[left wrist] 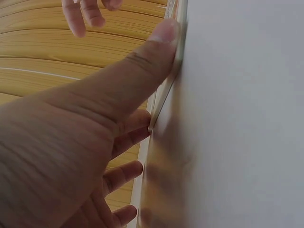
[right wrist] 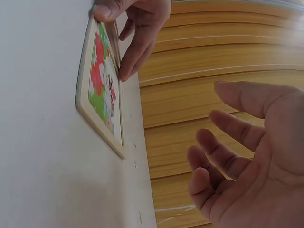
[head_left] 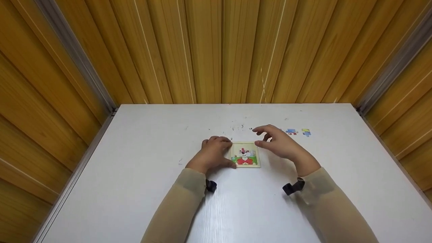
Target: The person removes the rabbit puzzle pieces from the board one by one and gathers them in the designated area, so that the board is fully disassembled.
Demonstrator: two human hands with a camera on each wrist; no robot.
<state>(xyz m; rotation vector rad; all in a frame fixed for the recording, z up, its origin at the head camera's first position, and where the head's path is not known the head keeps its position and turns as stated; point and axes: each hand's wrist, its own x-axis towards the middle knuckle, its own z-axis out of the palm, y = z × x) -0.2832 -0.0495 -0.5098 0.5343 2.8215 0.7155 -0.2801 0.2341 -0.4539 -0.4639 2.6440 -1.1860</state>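
A small square jigsaw puzzle (head_left: 245, 161) in a pale wooden frame lies on the white table. Its picture is a cartoon animal in red on green, and the area above its head is pale. My left hand (head_left: 213, 153) holds the frame at its left side, thumb on the near corner and index finger by the far corner. In the right wrist view those left fingers (right wrist: 137, 50) touch the frame's edge. My right hand (head_left: 281, 144) hovers by the far right corner, fingers spread and loosely bent, with nothing in them.
Beyond my right hand lie loose puzzle pieces, a blue and red one (head_left: 291, 131) and a yellow and blue one (head_left: 306, 132). Small dark marks dot the white table (head_left: 152, 141). Wood-patterned walls (head_left: 206, 50) stand behind the table and at both sides.
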